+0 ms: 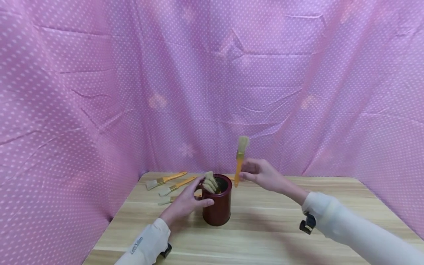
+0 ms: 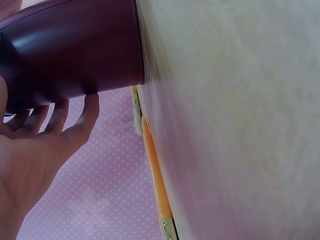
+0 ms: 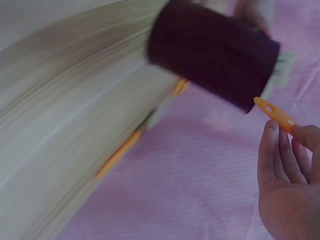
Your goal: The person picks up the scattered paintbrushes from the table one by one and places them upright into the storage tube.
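A dark red can [image 1: 216, 211] stands upright on the table with several paintbrushes [image 1: 210, 183] in it, their bristles leaning over its left rim. My left hand [image 1: 186, 201] holds the can from its left side. In the left wrist view the fingertips [image 2: 91, 102] touch its wall. To the right of the can, my right hand [image 1: 265, 175] pinches a paintbrush [image 1: 239, 162] by its orange handle, bristles up. The handle's lower end [image 3: 270, 109] hangs by the rim in the right wrist view, outside the can's mouth.
To the left of the can, several orange-handled paintbrushes [image 1: 170, 178] lie on the wooden table [image 1: 265, 235]. Another brush [image 3: 117, 155] lies on the table behind the can. Pink dotted cloth [image 1: 212, 92] hangs at the back and sides.
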`<state>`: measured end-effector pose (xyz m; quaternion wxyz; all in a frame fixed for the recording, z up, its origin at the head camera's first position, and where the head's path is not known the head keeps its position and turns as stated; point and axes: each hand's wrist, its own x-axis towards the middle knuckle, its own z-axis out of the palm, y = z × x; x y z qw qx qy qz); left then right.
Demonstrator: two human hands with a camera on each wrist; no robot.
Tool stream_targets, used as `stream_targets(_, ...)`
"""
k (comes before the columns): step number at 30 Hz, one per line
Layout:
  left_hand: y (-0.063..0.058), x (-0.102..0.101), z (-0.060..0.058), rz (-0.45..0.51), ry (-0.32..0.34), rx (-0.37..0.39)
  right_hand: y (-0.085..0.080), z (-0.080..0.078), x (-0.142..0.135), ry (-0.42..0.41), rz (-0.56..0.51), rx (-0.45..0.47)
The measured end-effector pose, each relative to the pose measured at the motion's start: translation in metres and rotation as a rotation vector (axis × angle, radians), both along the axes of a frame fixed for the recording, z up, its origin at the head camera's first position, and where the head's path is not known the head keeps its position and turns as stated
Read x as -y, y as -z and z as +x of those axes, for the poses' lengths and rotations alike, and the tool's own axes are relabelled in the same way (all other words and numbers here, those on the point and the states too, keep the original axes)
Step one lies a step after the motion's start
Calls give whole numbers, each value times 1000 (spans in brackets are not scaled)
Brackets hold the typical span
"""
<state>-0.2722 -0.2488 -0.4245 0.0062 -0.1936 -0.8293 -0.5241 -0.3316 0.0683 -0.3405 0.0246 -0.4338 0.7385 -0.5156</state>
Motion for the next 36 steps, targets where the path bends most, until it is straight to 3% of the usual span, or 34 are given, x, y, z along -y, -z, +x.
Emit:
stream_targets(5,0,-1,-3,-5,-1,-15,-8,3,24,42,-37,-6)
stream_targets(11,-1,-1,-4,13,22,-36,1,-2,47,69,11,-89)
stream_targets(21,-2,-3,-5,1,19,-25,12,-2,55,88,28,-143)
stream_targets(26,-2,-3,-4,-2,14,-27,13,0,49,84,26,-98)
stream_targets(33,-1,-1,-1,-10,12,-39,33,8,44,25,224,-6)
stream_targets(36,1,-1,-1,4,20,-51,43,11,48,11,225,-7)
